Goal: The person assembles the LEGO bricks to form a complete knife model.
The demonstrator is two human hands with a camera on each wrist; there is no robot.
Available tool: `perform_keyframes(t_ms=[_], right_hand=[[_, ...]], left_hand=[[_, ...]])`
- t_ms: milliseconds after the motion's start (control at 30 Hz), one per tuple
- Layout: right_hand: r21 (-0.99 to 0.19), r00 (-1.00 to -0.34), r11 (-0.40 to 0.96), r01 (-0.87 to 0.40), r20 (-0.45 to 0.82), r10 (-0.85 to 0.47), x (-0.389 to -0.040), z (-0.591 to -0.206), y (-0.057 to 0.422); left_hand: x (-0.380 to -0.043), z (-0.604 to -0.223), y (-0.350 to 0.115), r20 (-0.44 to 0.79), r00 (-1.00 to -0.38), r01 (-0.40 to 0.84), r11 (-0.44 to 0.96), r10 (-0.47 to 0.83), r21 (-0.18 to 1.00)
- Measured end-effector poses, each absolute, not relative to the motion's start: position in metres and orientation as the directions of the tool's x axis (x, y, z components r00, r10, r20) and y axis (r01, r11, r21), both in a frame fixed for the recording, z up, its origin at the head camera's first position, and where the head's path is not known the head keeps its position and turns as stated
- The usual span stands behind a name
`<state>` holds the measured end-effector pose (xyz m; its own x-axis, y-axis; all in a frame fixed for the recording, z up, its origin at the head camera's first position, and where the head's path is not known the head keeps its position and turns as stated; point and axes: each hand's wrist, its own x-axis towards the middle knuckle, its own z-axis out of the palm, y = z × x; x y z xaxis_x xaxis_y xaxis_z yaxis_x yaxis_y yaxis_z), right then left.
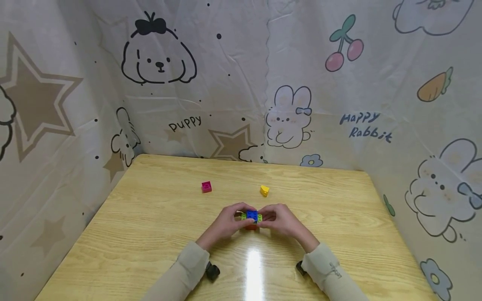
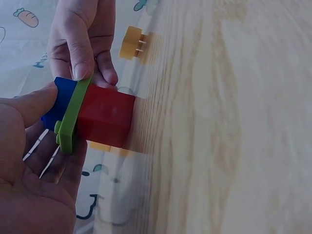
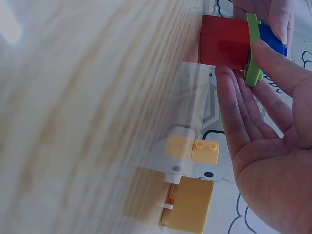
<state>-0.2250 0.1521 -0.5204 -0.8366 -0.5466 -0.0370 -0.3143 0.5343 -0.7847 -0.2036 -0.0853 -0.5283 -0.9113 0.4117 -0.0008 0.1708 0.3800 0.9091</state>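
Observation:
A small stack of toy bricks stands on the wooden table in front of me. Its bottom is a red brick point(image 2: 106, 116), with a long green plate point(image 3: 253, 48) across it and a blue brick point(image 1: 252, 215) on top. My left hand point(image 1: 229, 221) grips the stack from the left, its thumb against the blue brick in the left wrist view. From the right, my right hand point(image 1: 280, 219) pinches the end of the green plate, thumb on the near side and fingers behind. The fingers partly cover the stack in the head view.
Farther back on the table point(image 1: 150, 209) lie a magenta brick point(image 1: 206, 187) on the left and a yellow piece point(image 1: 265, 190) right of centre. The right wrist view also shows a light orange brick point(image 3: 205, 151) near the stack. A printed curtain point(image 1: 233, 83) encloses the table's back and sides.

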Motion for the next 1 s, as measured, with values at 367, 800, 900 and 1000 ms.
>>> perform_keyframes(t_ms=[367, 800, 900, 1000], right_hand=[[-0.778, -0.841, 0.543, -0.318, -0.033, -0.540, -0.225, -0.519, 0.153], [-0.776, -0.852, 0.566, -0.277, -0.075, -0.519, -0.224, -0.518, 0.152], [-0.776, -0.852, 0.568, -0.274, -0.078, -0.518, -0.224, -0.517, 0.152], [-0.779, -0.851, 0.565, -0.272, -0.079, -0.519, -0.224, -0.516, 0.152]], left_hand=[[-0.207, -0.529, -0.086, -0.009, -0.903, 0.171, 0.379, 0.429, 0.910], [-0.245, -0.514, -0.122, 0.137, -0.934, 0.288, 0.467, 0.331, 0.836], [-0.259, -0.513, -0.136, 0.169, -0.948, 0.289, 0.504, 0.270, 0.814], [-0.272, -0.513, -0.152, 0.205, -0.958, 0.282, 0.531, 0.200, 0.799]])
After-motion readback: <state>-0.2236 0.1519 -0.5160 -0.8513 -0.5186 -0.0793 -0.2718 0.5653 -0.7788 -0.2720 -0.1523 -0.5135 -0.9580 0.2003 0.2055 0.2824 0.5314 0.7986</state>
